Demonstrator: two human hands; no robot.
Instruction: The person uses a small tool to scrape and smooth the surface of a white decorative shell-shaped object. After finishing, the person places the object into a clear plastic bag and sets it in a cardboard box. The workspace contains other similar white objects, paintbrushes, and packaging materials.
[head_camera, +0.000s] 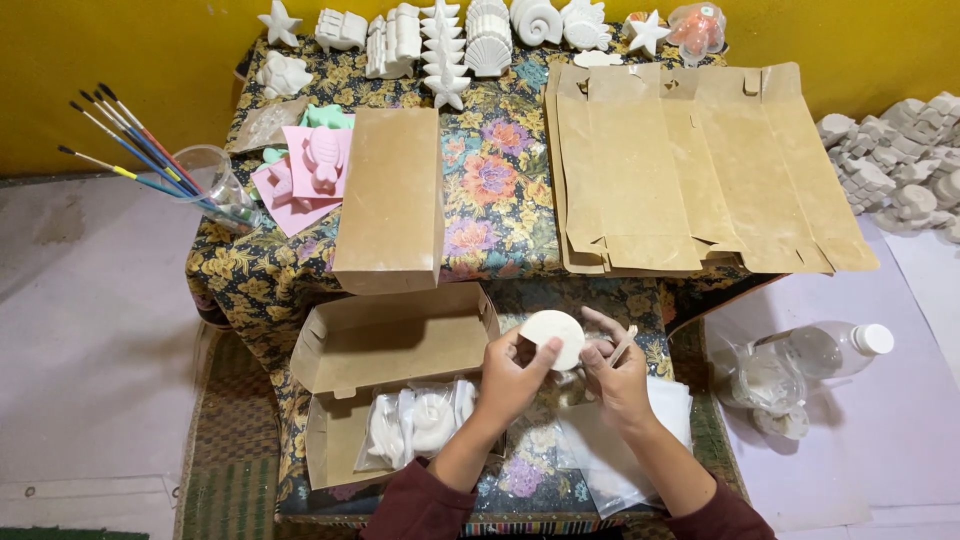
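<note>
Both hands meet just above the near edge of the floral cloth (500, 190). The left hand (508, 380) curls its fingers around a round white disc (556, 336), thumb on its face, so the disc sits raised between the two hands, just right of the open box (385, 345). The right hand (615, 375) touches the disc's right edge with its fingertips and pinches a thin wooden stick (623, 346) (angled up and to the right) between its fingers.

Inside the open box lie bagged white figures (420, 425). Clear plastic bags (620, 450) lie under the right wrist. A closed box (392, 198) stands behind the open one, and flat cardboard blanks (690, 170) cover the cloth's right side. White plaster shapes (450, 40) line the far edge. At left stand pink moulds (310, 170) and a cup of brushes (205, 185); a plastic bottle (830, 348) lies at right on the floor.
</note>
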